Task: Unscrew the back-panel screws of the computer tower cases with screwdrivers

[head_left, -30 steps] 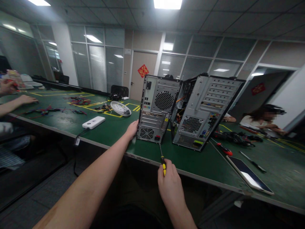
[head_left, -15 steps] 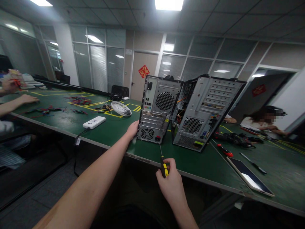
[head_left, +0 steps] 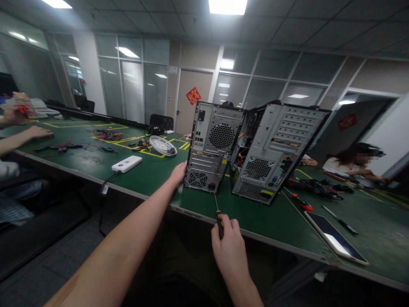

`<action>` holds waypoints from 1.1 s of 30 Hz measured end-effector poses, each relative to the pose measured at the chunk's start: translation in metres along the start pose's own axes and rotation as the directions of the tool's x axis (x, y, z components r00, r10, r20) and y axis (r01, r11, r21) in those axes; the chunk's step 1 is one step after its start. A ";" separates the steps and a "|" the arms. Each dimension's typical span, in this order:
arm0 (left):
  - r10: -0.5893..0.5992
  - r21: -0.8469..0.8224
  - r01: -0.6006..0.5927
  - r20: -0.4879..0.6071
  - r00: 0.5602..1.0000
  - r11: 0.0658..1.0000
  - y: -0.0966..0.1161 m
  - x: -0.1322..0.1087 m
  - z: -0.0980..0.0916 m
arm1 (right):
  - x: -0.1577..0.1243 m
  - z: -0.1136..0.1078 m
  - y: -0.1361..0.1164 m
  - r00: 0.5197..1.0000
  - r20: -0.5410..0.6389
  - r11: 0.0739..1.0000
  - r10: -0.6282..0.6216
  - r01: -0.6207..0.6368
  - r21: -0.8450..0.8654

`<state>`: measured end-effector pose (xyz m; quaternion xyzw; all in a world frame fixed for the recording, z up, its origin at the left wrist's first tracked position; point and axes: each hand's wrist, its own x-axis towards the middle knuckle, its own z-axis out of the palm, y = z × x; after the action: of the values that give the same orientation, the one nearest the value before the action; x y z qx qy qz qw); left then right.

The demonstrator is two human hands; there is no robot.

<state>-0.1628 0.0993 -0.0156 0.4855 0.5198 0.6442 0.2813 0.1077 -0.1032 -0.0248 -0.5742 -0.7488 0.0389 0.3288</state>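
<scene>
My right hand (head_left: pixel 228 241) is closed around the black and yellow handle of a screwdriver (head_left: pixel 217 209). Its shaft points up and its tip meets the lower edge of the left computer case (head_left: pixel 207 147), below the red switch. At that case's lower left side is my left hand (head_left: pixel 178 174), its fingertips hidden behind the case; whether they grip it cannot be seen. A second, larger computer case (head_left: pixel 266 166) stands just to the right, its left side open with parts and wires showing.
On the green table (head_left: pixel 191 209) lie a white power bank (head_left: pixel 127 163), a white oval basket (head_left: pixel 162 146), wires (head_left: pixel 68 147), a red screwdriver (head_left: pixel 302 201), a pen (head_left: pixel 340 220) and a phone (head_left: pixel 335 237). Other people sit at the left and right.
My right hand has shifted its hold on the screwdriver, its fingers now covering more of the handle. My left hand and both cases stay where they were.
</scene>
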 end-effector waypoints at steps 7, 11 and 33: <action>0.023 -0.003 -0.023 -0.004 1.000 1.000 0.002 -0.002 0.001 | 0.004 -0.001 0.003 0.998 -0.046 0.999 -0.034 0.035 0.014; 0.021 -0.003 -0.021 -0.006 1.000 1.000 0.002 -0.002 0.001 | 0.005 -0.001 0.005 0.997 -0.074 0.998 -0.033 0.037 0.043; -0.004 0.010 0.005 -0.005 1.000 1.000 -0.002 0.001 0.000 | -0.005 0.000 -0.007 0.999 -0.032 0.999 -0.040 0.041 0.036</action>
<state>-0.1630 0.1006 -0.0169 0.4841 0.5250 0.6421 0.2788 0.1025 -0.1095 -0.0242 -0.5535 -0.7541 0.0370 0.3516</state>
